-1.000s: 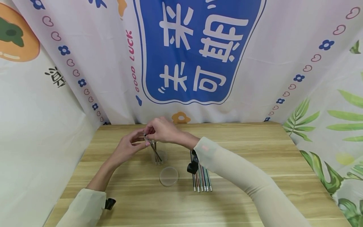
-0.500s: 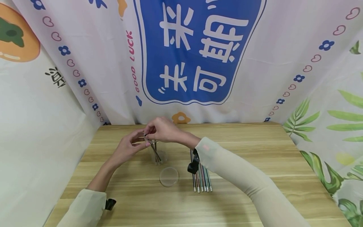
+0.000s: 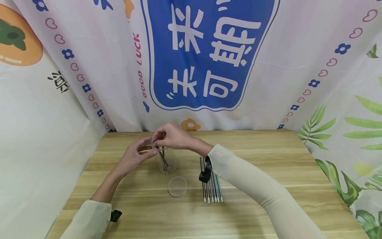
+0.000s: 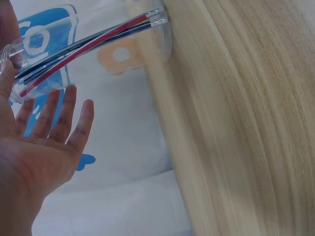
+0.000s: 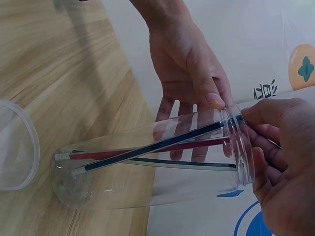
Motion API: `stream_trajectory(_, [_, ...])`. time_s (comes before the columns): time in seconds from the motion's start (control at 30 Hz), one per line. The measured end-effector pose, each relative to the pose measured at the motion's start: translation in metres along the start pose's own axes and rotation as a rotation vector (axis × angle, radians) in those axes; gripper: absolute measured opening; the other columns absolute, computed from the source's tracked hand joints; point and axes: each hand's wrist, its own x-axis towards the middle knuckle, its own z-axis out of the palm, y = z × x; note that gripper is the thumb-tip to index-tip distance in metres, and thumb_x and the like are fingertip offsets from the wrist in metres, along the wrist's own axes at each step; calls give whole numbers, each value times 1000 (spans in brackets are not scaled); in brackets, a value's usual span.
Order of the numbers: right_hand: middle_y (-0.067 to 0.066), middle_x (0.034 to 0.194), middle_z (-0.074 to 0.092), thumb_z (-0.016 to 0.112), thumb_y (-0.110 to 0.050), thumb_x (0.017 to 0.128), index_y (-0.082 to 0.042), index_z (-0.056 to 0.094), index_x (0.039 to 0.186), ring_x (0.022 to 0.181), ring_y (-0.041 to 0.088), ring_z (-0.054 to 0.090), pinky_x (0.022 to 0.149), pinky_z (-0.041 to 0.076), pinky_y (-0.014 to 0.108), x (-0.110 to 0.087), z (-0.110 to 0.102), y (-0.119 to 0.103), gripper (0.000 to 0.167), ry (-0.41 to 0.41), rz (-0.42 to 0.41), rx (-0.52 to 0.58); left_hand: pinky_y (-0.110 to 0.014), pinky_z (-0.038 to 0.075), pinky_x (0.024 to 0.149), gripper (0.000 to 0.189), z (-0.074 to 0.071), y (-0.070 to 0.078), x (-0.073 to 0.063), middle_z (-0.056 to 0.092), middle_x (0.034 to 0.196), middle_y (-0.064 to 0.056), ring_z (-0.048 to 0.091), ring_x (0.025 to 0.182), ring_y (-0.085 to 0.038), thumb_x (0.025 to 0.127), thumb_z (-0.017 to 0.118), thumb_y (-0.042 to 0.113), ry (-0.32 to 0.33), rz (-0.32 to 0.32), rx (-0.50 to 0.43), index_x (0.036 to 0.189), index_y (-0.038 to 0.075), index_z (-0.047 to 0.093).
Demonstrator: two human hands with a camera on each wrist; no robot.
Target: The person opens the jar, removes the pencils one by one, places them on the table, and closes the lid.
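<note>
A clear plastic jar (image 5: 118, 189) stands upright on the table in the head view, with pencils leaning inside it. My left hand (image 3: 134, 153) holds the jar close to its mouth, thumb at the rim and fingers behind the wall. Over the opening, my right hand (image 3: 173, 136) pinches the upper end of a dark pencil (image 5: 152, 147) between thumb and fingers. This pencil slants down into the jar, its eraser end near the bottom. A red pencil (image 5: 197, 144) and another dark pencil (image 5: 182, 164) lean beside it, crossing it in the right wrist view.
A round translucent lid (image 3: 177, 186) lies on the wooden table (image 3: 253, 186) in front of the jar. To its right is a row of several pencils (image 3: 215, 187), eraser ends nearest me, partly beneath my right wrist. A printed curtain (image 3: 262, 99) hangs behind the table.
My right wrist has shifted very slightly to the right. Both hands keep their places at the jar's mouth, and the lid and the row of pencils have not moved.
</note>
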Motion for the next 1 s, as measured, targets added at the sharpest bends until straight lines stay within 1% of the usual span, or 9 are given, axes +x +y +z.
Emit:
stream_trajectory(0.17, [2,96,77,74,-7,99,-5,78,105,87,10,70,80,59,21,-4,-3,0,8,24,-28,55,-36,61,99,64,1,1,0,59,149,-15,61,132,-39,100,78,23,2,-10,7,155,9,50])
stream_trajectory(0.27, [3,98,77,73,-7,99,-3,77,107,89,11,69,81,60,23,-7,-4,0,10,59,-42,85,-37,61,99,65,1,2,-1,60,148,-17,62,131,-40,100,78,23,2,-18,7,156,9,50])
stream_trajectory(0.5, [3,98,75,74,-7,99,-5,76,106,90,13,67,79,60,26,-14,-7,1,8,145,-39,173,-40,61,99,64,1,2,-1,62,145,-19,63,129,-41,100,78,23,-1,-17,1,156,11,50])
stream_trajectory(0.8, [8,98,74,75,-5,98,0,75,107,86,17,68,73,57,24,-21,-7,7,10,312,-52,283,-32,60,97,62,1,-1,0,60,147,-24,63,130,-40,100,77,22,-1,1,-16,155,11,52])
stream_trajectory(0.9, [10,97,75,74,-4,98,1,75,107,83,19,68,71,57,24,-24,-8,7,10,372,-67,323,-31,60,97,62,1,-1,-1,59,148,-24,63,130,-39,100,77,23,-2,4,-16,155,11,52])
stream_trajectory(1.0, [13,96,75,74,-1,97,2,75,105,82,18,68,71,57,24,-26,-10,8,9,433,-90,358,-30,60,97,62,1,0,-1,60,147,-22,63,130,-40,100,77,22,-1,8,-12,155,11,52])
